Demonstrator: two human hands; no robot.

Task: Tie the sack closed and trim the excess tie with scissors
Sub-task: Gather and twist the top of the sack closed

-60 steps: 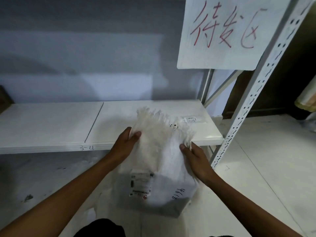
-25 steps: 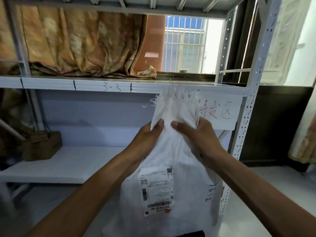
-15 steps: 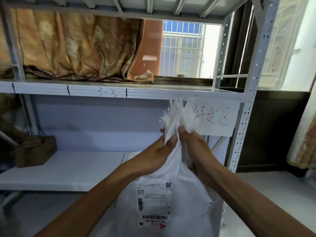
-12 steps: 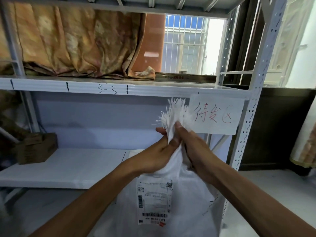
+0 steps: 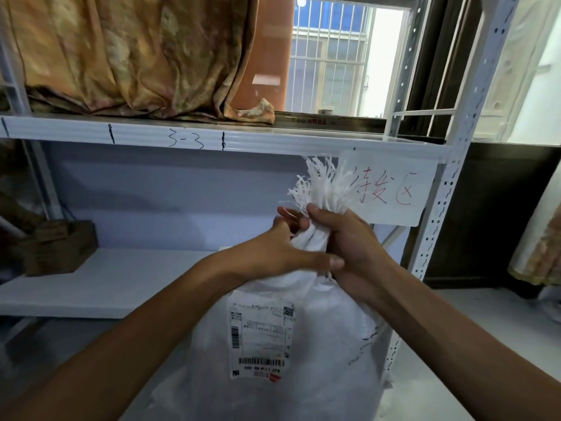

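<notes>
A white metal shelving rack (image 5: 449, 153) fills the background, its middle shelf (image 5: 212, 138) crossing the upper half of the frame with "3-3" written on its edge. A patterned orange-brown cloth (image 5: 127, 53) lies heaped on that shelf at upper left, and a barred window (image 5: 331, 56) shows at upper centre. The white woven sack (image 5: 318, 360) stands upright in the lower centre of the frame, its long axis vertical, the gathered mouth pointing up. A printed shipping label (image 5: 260, 338) sits on its front face. A paper sign (image 5: 391, 192) with red handwriting hangs from the shelf edge at centre right, just behind the sack's frayed fringe (image 5: 324, 186). The right hand (image 5: 349, 241) is wrapped around the bunched neck just below the fringe, fingers closed tight. The left hand (image 5: 279, 253) presses against the neck from the left, its thumb reaching across toward the right hand and its fingers curled behind the cloth. A brown box (image 5: 57, 247) rests on the lower shelf at centre left.
</notes>
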